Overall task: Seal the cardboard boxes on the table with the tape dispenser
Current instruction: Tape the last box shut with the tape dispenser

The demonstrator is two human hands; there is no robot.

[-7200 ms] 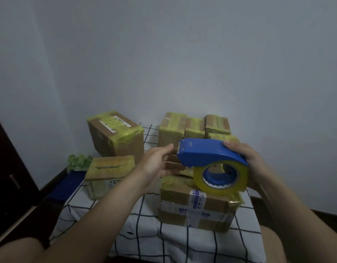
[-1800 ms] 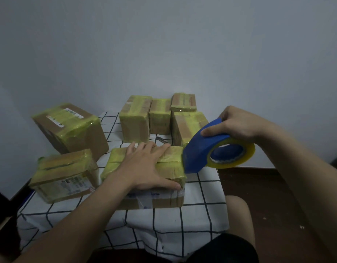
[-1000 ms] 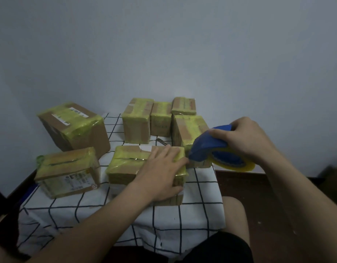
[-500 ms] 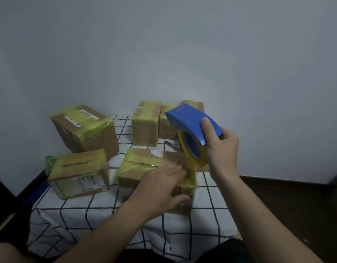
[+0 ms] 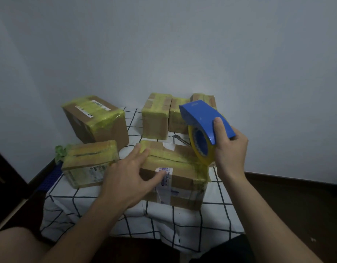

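the near cardboard box [image 5: 175, 179] sits at the front middle of the checked-cloth surface [image 5: 211, 215], brown, banded in yellowish tape, a printed label on its front. the left hand [image 5: 129, 179] lies spread against its left end, fingers straight. the right hand [image 5: 230, 149] grips the blue tape dispenser [image 5: 203, 118], raised over the box's right end, yellow roll hanging down.

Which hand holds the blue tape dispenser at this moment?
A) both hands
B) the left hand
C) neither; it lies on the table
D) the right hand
D: the right hand grips the blue tape dispenser, while the left hand lies flat against the near box.
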